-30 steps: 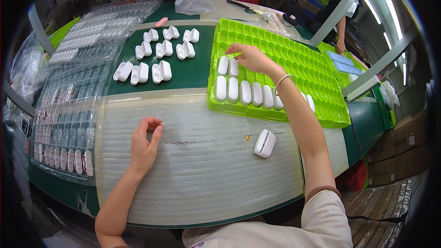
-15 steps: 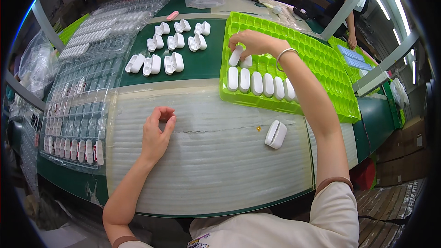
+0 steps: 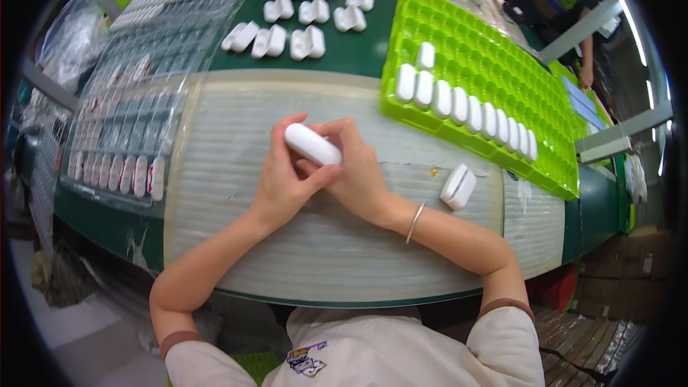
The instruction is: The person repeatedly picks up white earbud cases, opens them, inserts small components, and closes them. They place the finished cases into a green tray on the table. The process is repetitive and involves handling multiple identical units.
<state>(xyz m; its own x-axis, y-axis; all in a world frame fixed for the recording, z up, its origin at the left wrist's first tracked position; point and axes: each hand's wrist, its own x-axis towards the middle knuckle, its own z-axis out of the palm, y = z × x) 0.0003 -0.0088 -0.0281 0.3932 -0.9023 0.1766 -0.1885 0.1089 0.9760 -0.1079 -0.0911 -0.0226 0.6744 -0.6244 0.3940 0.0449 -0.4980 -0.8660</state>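
Over the middle of the mat, a closed white earbud charging case (image 3: 312, 144) is held between both my hands. My left hand (image 3: 279, 183) has its fingers and thumb wrapped round the case from the left. From the right, my right hand (image 3: 358, 175) is closed against it, its fingertips partly hidden behind the case and my left thumb. Another white earbud case (image 3: 459, 186), with a dark gap along its lid line, lies on the mat to the right of my hands.
A bright green compartment tray (image 3: 494, 154) at the right holds several closed white cases along its near edge. Several open white cases (image 3: 307, 43) stand on the green table (image 3: 344, 54). Clear plastic trays (image 3: 118, 202) with small white-and-red parts lie left. A small yellow piece (image 3: 433, 172) is on the mat.
My right hand has come from the green tray to the middle of the mat with one case. My left hand has moved right and joined it. The view has shifted.
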